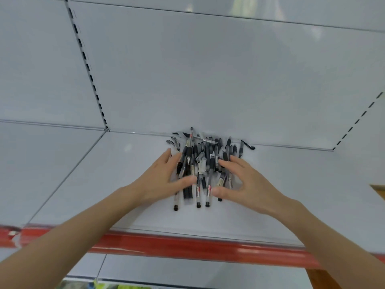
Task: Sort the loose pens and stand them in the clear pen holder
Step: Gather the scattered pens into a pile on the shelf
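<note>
Left hand (164, 180) rests flat on the left side of the pile of pens (205, 155), fingers straight and spread. Right hand (248, 184) flanks the right side, fingers also spread; neither grips a pen. The pile lies on a white shelf (104, 184), against the back panel (208, 80). A slotted upright (87, 65) stands at left, and a red edge strip (187, 245) runs along the front. Fingers cover some pens, and blur prevents a count.

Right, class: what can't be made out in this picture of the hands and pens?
Head view:
Pens under left hand and right hand: hidden by palms.
Pen count, label print: overlapped, blurred, small.
Holder: nowhere in frame.
Goods below the shelf: cut by bottom edge, blurred.
</note>
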The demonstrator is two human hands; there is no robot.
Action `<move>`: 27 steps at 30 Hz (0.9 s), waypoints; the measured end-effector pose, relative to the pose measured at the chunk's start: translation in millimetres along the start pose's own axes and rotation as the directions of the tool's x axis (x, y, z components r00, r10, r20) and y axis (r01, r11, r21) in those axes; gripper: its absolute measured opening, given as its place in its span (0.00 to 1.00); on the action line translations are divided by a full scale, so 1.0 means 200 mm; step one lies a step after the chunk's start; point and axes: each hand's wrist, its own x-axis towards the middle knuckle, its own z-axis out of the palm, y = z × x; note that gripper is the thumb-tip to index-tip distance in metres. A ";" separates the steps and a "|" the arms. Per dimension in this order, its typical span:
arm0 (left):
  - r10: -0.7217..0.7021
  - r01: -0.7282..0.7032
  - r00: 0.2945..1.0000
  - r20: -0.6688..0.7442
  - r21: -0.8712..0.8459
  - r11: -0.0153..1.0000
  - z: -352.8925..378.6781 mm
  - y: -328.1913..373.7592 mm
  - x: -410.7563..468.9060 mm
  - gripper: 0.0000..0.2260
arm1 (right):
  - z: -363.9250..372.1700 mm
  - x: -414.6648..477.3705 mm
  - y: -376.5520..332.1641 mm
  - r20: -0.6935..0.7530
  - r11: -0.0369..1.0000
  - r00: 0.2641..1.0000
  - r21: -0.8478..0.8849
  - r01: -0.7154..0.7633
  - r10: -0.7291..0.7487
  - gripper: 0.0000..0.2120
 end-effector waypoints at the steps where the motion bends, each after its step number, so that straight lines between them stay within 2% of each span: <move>1: -0.023 0.023 0.999 -0.036 -0.006 1.000 0.01 0.01 0.02 0.45 | 0.00 0.00 0.00 0.009 1.000 1.000 0.001 0.005 -0.005 0.52; 5: 0.064 -0.055 0.992 -0.105 0.088 0.995 0.07 0.06 0.08 0.31 | 0.04 -0.01 0.00 0.145 0.991 0.986 -0.094 0.099 -0.085 0.50; 7: 0.055 -0.047 0.994 -0.093 0.085 0.995 0.08 0.06 0.09 0.31 | 0.03 -0.02 0.01 0.182 0.991 0.978 -0.070 0.115 -0.100 0.51; 9: 0.041 -0.033 0.992 -0.118 0.068 0.997 0.08 0.05 0.11 0.31 | -0.01 -0.03 0.01 0.126 0.996 0.988 0.018 0.089 -0.091 0.49; 10: 0.030 -0.023 0.991 -0.132 0.059 0.998 0.08 0.05 0.11 0.31 | -0.02 -0.02 0.02 0.044 0.996 0.996 0.048 0.082 -0.084 0.46; 13: -0.021 0.027 0.991 -0.128 0.043 0.999 0.08 0.06 0.13 0.31 | -0.04 0.03 0.07 -0.204 1.000 0.979 -0.012 0.002 -0.005 0.33; 15: -0.041 0.047 0.992 -0.120 0.048 0.998 0.10 0.09 0.15 0.31 | -0.03 0.08 0.11 -0.194 0.991 0.975 -0.061 -0.122 0.108 0.32; 17: -0.026 0.032 0.990 -0.137 0.041 0.999 0.12 0.12 0.16 0.31 | 0.00 0.13 0.13 -0.139 0.983 0.977 -0.067 -0.173 0.163 0.33; 20: 0.052 -0.053 0.985 -0.166 -0.006 0.999 0.14 0.16 0.18 0.27 | 0.06 0.17 0.11 -0.147 0.995 0.985 -0.012 -0.097 0.094 0.31; 23: 0.073 -0.081 0.988 -0.140 -0.053 0.995 0.14 0.15 0.18 0.29 | 0.10 0.18 0.09 -0.162 0.998 0.987 0.055 -0.002 0.011 0.27; 27: 0.038 -0.049 0.972 -0.233 -0.039 0.998 0.05 0.06 0.22 0.28 | 0.01 0.23 0.16 -0.255 0.999 0.966 -0.009 -0.050 0.046 0.27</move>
